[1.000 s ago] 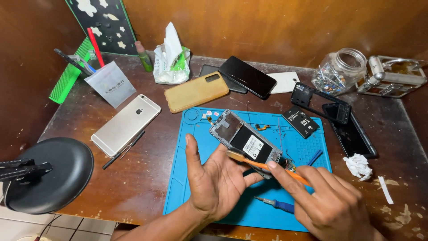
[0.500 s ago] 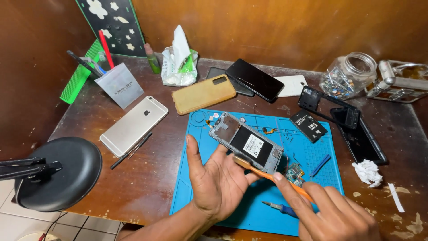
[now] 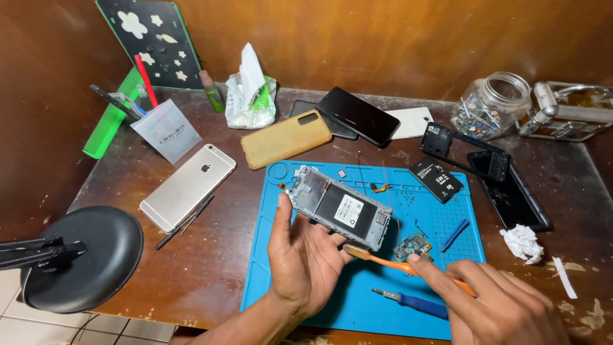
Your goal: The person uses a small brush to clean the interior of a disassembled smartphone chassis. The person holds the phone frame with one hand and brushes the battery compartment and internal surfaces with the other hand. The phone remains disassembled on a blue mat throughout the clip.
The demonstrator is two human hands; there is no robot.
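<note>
- The right hand [image 3: 504, 306] is partly cut off by the bottom edge, and its fingers hide the rear of the orange brush [image 3: 408, 265] they are closed around.
- The small parts inside the glass jar [image 3: 488, 105] are too fine to make out.
- The left hand [image 3: 303, 262], half open, holds the opened phone [image 3: 338, 207] from below, thumb up along its near edge, over the blue mat [image 3: 287, 268] on the desk [image 3: 217, 255].
- The brush tip touches the phone's lower right corner, just beside a small circuit board [image 3: 414, 245].
</note>
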